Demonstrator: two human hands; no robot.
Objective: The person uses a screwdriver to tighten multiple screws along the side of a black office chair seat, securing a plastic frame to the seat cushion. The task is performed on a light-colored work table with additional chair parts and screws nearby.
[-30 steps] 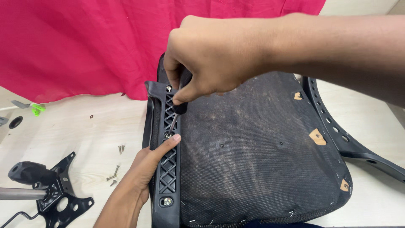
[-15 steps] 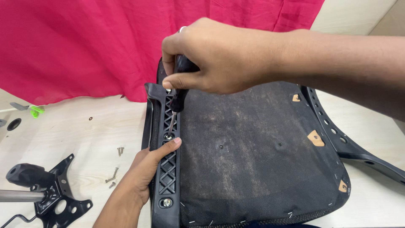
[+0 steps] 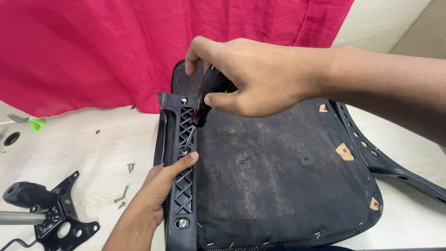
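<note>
In the head view, the right hand (image 3: 253, 76) is clenched around the black handle of a screwdriver (image 3: 203, 104), its metal tip set on a screw in the black lattice-ribbed plastic bracket (image 3: 184, 186). The left hand (image 3: 160, 186) grips that bracket's edge, thumb pressed beside the screw. The handle is mostly hidden under fingers. The bracket lies along the left side of an upturned black fabric-covered chair seat (image 3: 278, 181), dusty and stapled.
</note>
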